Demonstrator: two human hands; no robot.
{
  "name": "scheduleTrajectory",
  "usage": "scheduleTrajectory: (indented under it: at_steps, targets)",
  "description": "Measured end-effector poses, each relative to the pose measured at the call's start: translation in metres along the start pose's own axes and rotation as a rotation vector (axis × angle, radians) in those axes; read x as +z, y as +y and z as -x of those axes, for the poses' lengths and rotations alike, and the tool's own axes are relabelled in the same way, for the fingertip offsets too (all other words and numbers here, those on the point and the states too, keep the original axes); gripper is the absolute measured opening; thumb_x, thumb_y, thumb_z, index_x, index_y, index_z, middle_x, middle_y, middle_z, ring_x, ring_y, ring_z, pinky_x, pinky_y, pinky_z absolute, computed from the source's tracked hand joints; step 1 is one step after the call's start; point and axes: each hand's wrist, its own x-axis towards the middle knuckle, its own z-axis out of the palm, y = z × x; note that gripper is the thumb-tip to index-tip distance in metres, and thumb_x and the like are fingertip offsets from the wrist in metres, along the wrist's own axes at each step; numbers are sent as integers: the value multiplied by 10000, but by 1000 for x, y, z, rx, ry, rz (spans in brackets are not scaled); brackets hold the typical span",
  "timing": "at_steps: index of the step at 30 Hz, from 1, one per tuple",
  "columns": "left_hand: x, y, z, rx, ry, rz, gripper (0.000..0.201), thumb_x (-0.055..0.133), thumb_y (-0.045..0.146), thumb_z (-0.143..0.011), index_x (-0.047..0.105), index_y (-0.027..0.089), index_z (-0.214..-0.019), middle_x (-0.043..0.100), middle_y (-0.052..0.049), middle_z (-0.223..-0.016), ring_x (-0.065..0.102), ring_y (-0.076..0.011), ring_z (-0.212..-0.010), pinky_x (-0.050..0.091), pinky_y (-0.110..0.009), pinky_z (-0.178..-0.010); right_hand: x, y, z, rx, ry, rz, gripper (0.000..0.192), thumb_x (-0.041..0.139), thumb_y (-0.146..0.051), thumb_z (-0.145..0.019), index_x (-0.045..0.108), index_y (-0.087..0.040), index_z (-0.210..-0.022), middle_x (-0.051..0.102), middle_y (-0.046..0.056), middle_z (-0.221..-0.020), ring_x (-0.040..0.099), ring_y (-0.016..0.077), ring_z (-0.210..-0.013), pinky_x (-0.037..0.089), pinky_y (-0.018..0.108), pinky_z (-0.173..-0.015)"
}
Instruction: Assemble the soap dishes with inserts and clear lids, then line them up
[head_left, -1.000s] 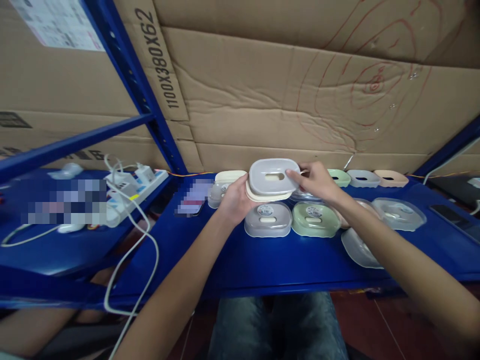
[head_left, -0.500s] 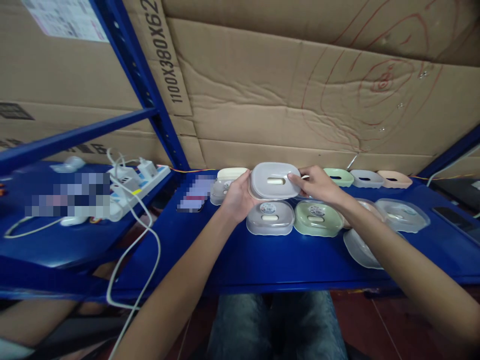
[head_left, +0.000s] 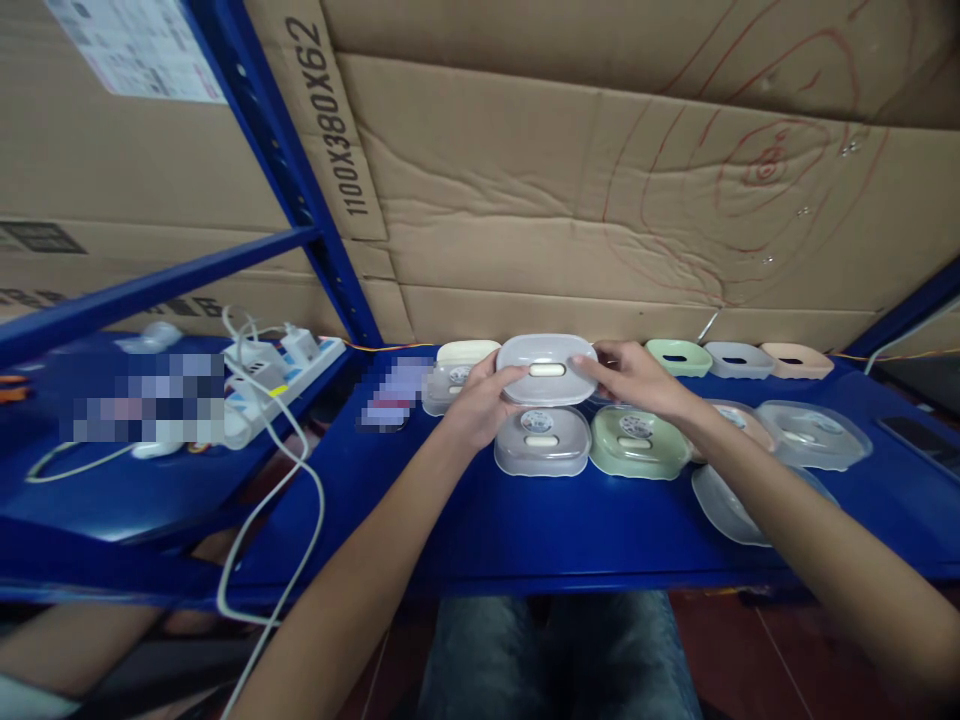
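Between my two hands is a pale grey plastic box (head_left: 546, 350) with rounded corners and a long slot, in which a cream piece shows. My left hand (head_left: 480, 400) grips its left end, the thumb lying on top beside the slot. On the right end, my right hand (head_left: 639, 380) holds it with the thumb on the upper face. Just below the held box are a grey box (head_left: 542, 455) and a green box (head_left: 637, 458), each under a clear cover with a round sticker. My right forearm partly hides a clear cover (head_left: 724, 505).
At the back right stand slotted green (head_left: 679, 350), grey (head_left: 739, 355) and peach (head_left: 799, 358) pieces. A clear-covered box (head_left: 817, 440) sits right of my forearm. Left lie a blurred-out phone (head_left: 394, 395), a power strip (head_left: 315, 358) and a white cable (head_left: 319, 500). Cardboard (head_left: 487, 180) backs the blue shelf (head_left: 525, 540).
My left thumb has moved onto the top of the grey box beside the slot. The box sits slightly lower and tips a little differently. The whole view has shifted slightly.
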Motion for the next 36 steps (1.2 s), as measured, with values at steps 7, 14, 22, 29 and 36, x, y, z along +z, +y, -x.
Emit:
scheduleTrajectory:
  at_steps: [7, 14, 22, 29, 36]
  targets:
    - [-9, 12, -7, 25, 195, 123, 547, 769, 54, -839, 727, 174, -1371, 842, -122, -1206, 764, -347, -1273, 576, -602, -1190, -31, 26, 0, -216, 10, 392, 523, 682, -609, -992, 784, -197, -1296, 801, 163, -1333, 758, 362, -1207, 580, 490, -1049]
    - [-7, 10, -6, -35, 164, 122, 543, 750, 100, -894, 706, 153, -1433, 841, -151, -1246, 767, -354, -1290, 601, -592, -1169, -31, 78, -10, -144, -167, 571, 885, 721, -729, -922, 639, -106, -1545, 734, 245, -1416, 727, 403, -1267, 568, 520, -1088]
    - [-9, 7, -8, -69, 123, 150, 485, 735, 144, -926, 716, 133, -1410, 827, -172, -1300, 744, -367, -1340, 602, -580, -1178, -31, 79, -11, -182, -42, 634, 853, 697, -769, -933, 670, -153, -1522, 764, 221, -1326, 735, 410, -1194, 575, 504, -1008]
    - [-11, 6, -9, -76, 107, 167, 472, 753, 189, -925, 721, 158, -1394, 832, -158, -1277, 737, -374, -1348, 582, -601, -1195, -35, 38, 2, -257, 221, 518, 771, 664, -759, -972, 671, -205, -1507, 742, 189, -1356, 711, 410, -1235, 554, 552, -1085]
    - [0, 7, -1, -136, -30, 102, 329, 642, 401, -1061, 790, 171, -1244, 842, -123, -1222, 743, -368, -1309, 594, -548, -1151, -5, -15, 15, -468, 186, 509, 835, 669, -759, -975, 571, -235, -1617, 644, 196, -1411, 618, 413, -1326, 521, 583, -1150]
